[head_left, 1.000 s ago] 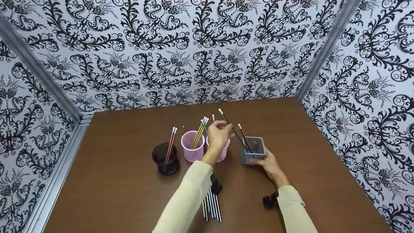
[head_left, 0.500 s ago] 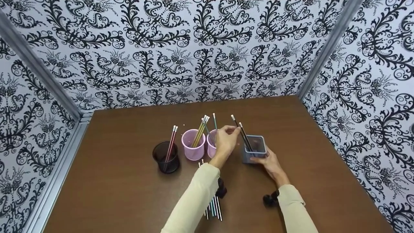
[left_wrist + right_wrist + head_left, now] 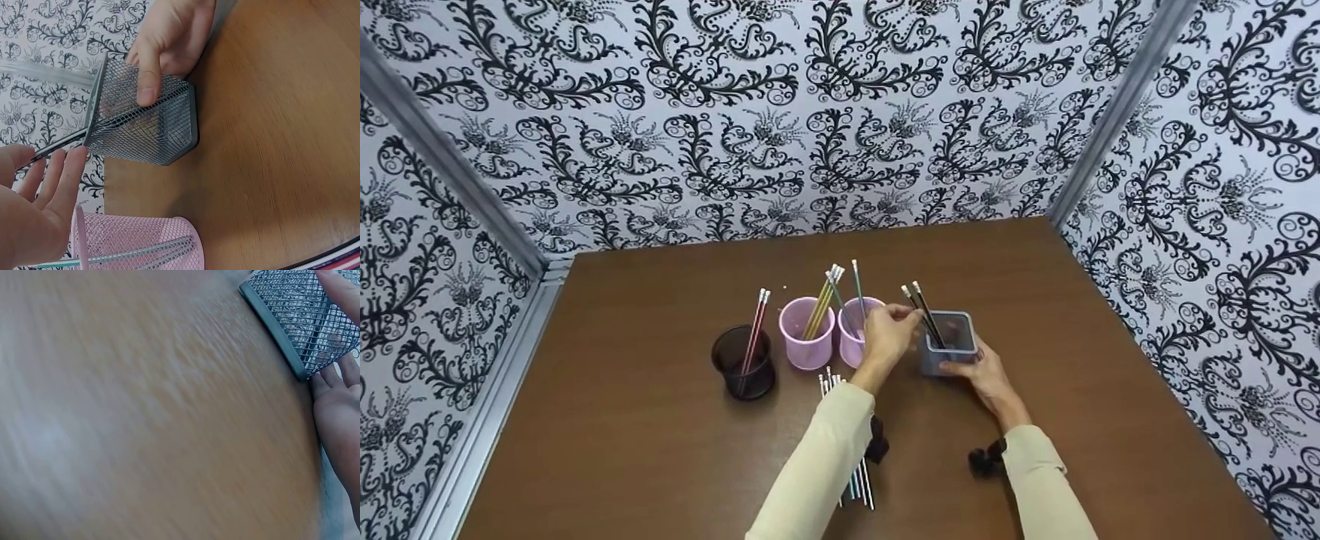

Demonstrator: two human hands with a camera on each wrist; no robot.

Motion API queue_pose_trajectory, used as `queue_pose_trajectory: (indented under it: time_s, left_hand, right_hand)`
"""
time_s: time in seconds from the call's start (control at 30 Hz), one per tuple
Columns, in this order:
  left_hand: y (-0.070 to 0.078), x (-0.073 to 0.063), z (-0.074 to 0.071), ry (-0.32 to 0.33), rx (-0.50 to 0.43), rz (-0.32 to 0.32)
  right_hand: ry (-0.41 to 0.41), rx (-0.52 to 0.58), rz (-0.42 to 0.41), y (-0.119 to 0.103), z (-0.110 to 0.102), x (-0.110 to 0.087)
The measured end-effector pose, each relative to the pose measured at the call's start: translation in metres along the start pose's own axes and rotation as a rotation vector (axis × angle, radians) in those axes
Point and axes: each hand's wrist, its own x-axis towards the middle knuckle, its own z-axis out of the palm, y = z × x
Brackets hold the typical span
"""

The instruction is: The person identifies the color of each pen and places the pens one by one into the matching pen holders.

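Note:
A grey square mesh pencil holder (image 3: pixel 934 365) stands on the right part of the table, tilted slightly if at all. My right hand (image 3: pixel 991 384) holds it from the right side, thumb across its front wall, as the left wrist view also shows. Two black pencils (image 3: pixel 928 324) with white ends lean inside it. My left hand (image 3: pixel 886 339) pinches one black pencil (image 3: pixel 63 140) near its upper end, between thumb and forefinger; the other fingers extend beside the holder's rim. In the right wrist view, the holder's mesh wall (image 3: pixel 287 312) shows at the upper right.
Left of the holder stand a pink mesh cup (image 3: pixel 851 354) with teal pencils, another pink cup (image 3: pixel 808 354) with yellow pencils, and a black round cup (image 3: pixel 750 386) with red pencils. Loose pencils (image 3: pixel 867 486) lie partly under my left forearm. Patterned walls enclose the brown table (image 3: pixel 660 450).
My left hand has moved right and slightly down, lowering the black pencil into the grey holder beside the other one. The right hand stays on the holder.

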Motion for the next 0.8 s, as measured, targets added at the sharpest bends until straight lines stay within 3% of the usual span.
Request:
queue_pose_trajectory:
  time_s: [0.37,0.5,0.8]
  left_hand:
    - [-0.004,-0.002,0.011,0.011,0.057,-0.035]
    - [-0.012,-0.004,0.015,0.001,0.093,-0.013]
    - [-0.027,-0.009,0.017,-0.042,0.06,0.054]
  right_hand:
    - [0.007,0.01,0.002,0.001,0.0,0.002]
    - [0.009,0.004,0.006,0.001,0.001,0.001]
    - [-0.001,0.011,-0.01,0.001,-0.003,0.001]
